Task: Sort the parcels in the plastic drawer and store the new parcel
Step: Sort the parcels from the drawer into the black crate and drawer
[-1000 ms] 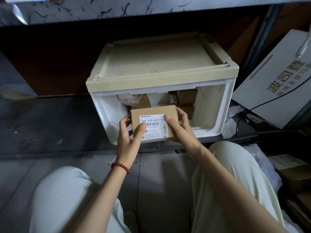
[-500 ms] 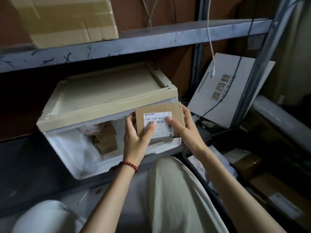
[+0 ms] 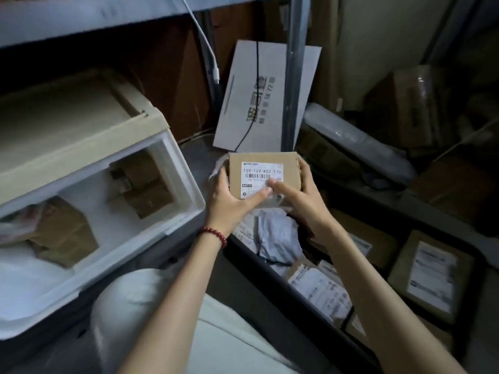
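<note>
Dim storage shelving fills the view, with a grey metal shelf (image 3: 81, 20) across the top and an upright post (image 3: 293, 76) behind the hands. At the left the plastic drawer (image 3: 186, 182) is pulled out from its beige housing (image 3: 81, 125). Brown cardboard parcels (image 3: 143, 184) lie inside it, some at the back right and some at the front left.

The new parcel (image 3: 263, 176), a small brown cardboard box, is outside the drawer, to its right, held in the air with its white barcode label (image 3: 262, 172) facing up. The left hand (image 3: 232, 198) grips the left side of the box: the thumb lies across the lower part of the label and the fingers are curled around the left edge. The right hand (image 3: 302, 201) grips the right side in the same way, with the thumb on the label close to the left thumb and the fingers wrapped behind the right edge. Both forearms reach forward from the bottom of the view, and the left wrist carries a red bead bracelet (image 3: 214, 234).

Below the box a dark crate (image 3: 270, 282) holds more labelled parcels and a grey plastic mailing bag (image 3: 278, 233). Behind the box a flat white carton (image 3: 267, 98) leans against the wall, and a black cable (image 3: 255, 90) hangs in front of it.
</note>
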### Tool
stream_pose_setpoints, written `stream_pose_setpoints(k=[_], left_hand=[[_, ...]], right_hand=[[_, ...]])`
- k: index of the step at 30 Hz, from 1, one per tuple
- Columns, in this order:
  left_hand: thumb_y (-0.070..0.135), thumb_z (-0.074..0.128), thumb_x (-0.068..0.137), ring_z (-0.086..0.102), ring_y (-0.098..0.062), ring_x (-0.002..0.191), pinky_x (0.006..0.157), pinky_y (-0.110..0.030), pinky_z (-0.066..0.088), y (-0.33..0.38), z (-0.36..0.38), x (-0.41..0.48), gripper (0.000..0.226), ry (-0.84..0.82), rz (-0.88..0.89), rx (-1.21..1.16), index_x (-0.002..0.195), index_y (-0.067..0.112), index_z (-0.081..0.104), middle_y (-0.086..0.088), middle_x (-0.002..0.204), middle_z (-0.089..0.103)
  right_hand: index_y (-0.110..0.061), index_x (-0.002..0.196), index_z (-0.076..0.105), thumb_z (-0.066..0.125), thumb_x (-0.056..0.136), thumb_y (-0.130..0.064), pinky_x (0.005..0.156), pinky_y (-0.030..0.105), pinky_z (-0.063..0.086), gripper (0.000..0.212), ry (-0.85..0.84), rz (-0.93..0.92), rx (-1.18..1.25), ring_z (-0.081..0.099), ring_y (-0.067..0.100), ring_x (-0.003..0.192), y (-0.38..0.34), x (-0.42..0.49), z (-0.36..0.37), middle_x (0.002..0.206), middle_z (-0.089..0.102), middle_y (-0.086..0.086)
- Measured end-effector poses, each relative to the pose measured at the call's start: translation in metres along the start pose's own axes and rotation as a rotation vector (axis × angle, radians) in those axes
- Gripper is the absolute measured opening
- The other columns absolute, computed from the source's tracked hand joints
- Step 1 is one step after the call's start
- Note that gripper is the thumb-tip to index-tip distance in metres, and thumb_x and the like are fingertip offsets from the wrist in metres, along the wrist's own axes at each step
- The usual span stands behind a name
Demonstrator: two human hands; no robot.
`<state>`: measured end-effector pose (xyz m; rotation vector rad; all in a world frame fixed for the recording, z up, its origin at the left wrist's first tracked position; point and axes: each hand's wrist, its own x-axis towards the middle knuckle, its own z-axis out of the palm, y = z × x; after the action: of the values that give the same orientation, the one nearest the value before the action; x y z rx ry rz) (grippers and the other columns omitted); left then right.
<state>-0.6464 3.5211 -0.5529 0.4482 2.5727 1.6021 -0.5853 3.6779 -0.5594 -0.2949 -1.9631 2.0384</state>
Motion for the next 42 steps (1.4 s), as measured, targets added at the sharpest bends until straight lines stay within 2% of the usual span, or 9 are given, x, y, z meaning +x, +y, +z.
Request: stream_pose_setpoints(k=[3, 6, 9, 14, 19, 25, 30, 35, 42], left_hand=[[0.060, 0.083, 0.055, 0.057, -0.011, 0.114, 0.097, -0.038, 0.049, -0.008, 0.036, 0.000, 0.112, -0.115, -0.060, -0.043, 0.146, 0.025, 0.029, 0.007, 0.126, 0.060], [0.049, 0.085, 0.061, 0.048, -0.011, 0.124, 0.102, -0.032, 0.042, -0.013, 0.066, -0.006, 0.108, -0.210, -0.081, -0.086, 0.148, 0.025, 0.025, 0.008, 0.134, 0.051], [0.058, 0.083, 0.053, 0.049, -0.012, 0.124, 0.104, -0.039, 0.044, -0.019, 0.094, -0.009, 0.111, -0.290, -0.072, -0.086, 0.146, 0.029, 0.028, 0.005, 0.135, 0.052], [0.040, 0.084, 0.067, 0.055, -0.011, 0.114, 0.098, -0.032, 0.047, -0.024, 0.133, -0.008, 0.101, -0.451, -0.082, -0.064, 0.147, 0.030, 0.023, 0.008, 0.126, 0.056], [0.042, 0.082, 0.069, 0.058, -0.012, 0.105, 0.086, -0.027, 0.050, -0.041, 0.163, -0.010, 0.100, -0.615, -0.078, 0.043, 0.146, 0.036, 0.019, 0.003, 0.124, 0.057], [0.044, 0.080, 0.071, 0.055, -0.015, 0.115, 0.098, -0.034, 0.047, -0.055, 0.186, -0.016, 0.102, -0.731, -0.151, 0.101, 0.149, 0.034, 0.016, 0.002, 0.133, 0.054], [0.046, 0.075, 0.076, 0.041, -0.023, 0.130, 0.106, -0.034, 0.036, -0.060, 0.195, -0.017, 0.099, -0.758, -0.070, 0.314, 0.152, 0.027, 0.014, -0.006, 0.142, 0.039], [0.058, 0.062, 0.082, 0.050, -0.025, 0.123, 0.104, -0.045, 0.039, -0.061, 0.194, -0.019, 0.094, -0.786, -0.008, 0.467, 0.152, 0.030, 0.005, -0.002, 0.138, 0.050], [0.057, 0.043, 0.089, 0.041, -0.024, 0.127, 0.100, -0.044, 0.030, -0.054, 0.180, -0.016, 0.061, -0.616, 0.275, 0.895, 0.143, 0.030, 0.032, 0.001, 0.139, 0.049]], right_hand=[[-0.033, 0.143, 0.028, 0.076, 0.081, -0.024, 0.087, 0.040, 0.057, 0.079, 0.066, 0.064, -0.033, 0.064, 0.010, 0.108, 0.017, -0.011, -0.030, 0.123, 0.058, -0.008], [-0.031, 0.145, 0.028, 0.076, 0.080, -0.026, 0.083, 0.041, 0.059, 0.081, 0.147, 0.134, -0.060, 0.063, 0.013, 0.109, 0.034, -0.024, -0.056, 0.124, 0.056, -0.008], [-0.029, 0.145, 0.028, 0.077, 0.079, -0.027, 0.076, 0.031, 0.060, 0.082, 0.218, 0.194, -0.080, 0.061, 0.011, 0.109, 0.049, -0.036, -0.080, 0.128, 0.055, -0.005], [-0.029, 0.145, 0.026, 0.077, 0.077, -0.038, 0.095, 0.041, 0.053, 0.086, 0.374, 0.278, -0.122, 0.055, 0.013, 0.119, 0.079, -0.056, -0.106, 0.139, 0.050, 0.000], [-0.022, 0.149, 0.019, 0.075, 0.079, -0.038, 0.082, 0.019, 0.047, 0.091, 0.472, 0.390, -0.240, 0.050, 0.016, 0.119, 0.100, -0.078, -0.115, 0.146, 0.042, 0.005], [-0.025, 0.145, 0.021, 0.078, 0.075, -0.046, 0.101, 0.040, 0.045, 0.093, 0.545, 0.460, -0.393, 0.046, 0.022, 0.127, 0.118, -0.085, -0.122, 0.145, 0.041, 0.007], [-0.029, 0.144, 0.026, 0.073, 0.080, -0.046, 0.098, 0.036, 0.042, 0.081, 0.464, 0.552, -0.577, 0.047, 0.025, 0.123, 0.122, -0.086, -0.121, 0.141, 0.035, 0.010], [-0.017, 0.145, 0.031, 0.072, 0.081, -0.043, 0.110, 0.040, 0.033, 0.080, 0.507, 0.534, -0.736, 0.031, 0.026, 0.137, 0.128, -0.081, -0.116, 0.147, 0.027, 0.008], [-0.020, 0.143, 0.038, 0.073, 0.081, -0.038, 0.117, 0.040, 0.022, 0.074, 0.411, 0.441, -0.953, 0.019, 0.022, 0.142, 0.125, -0.074, -0.115, 0.148, 0.032, 0.007]])
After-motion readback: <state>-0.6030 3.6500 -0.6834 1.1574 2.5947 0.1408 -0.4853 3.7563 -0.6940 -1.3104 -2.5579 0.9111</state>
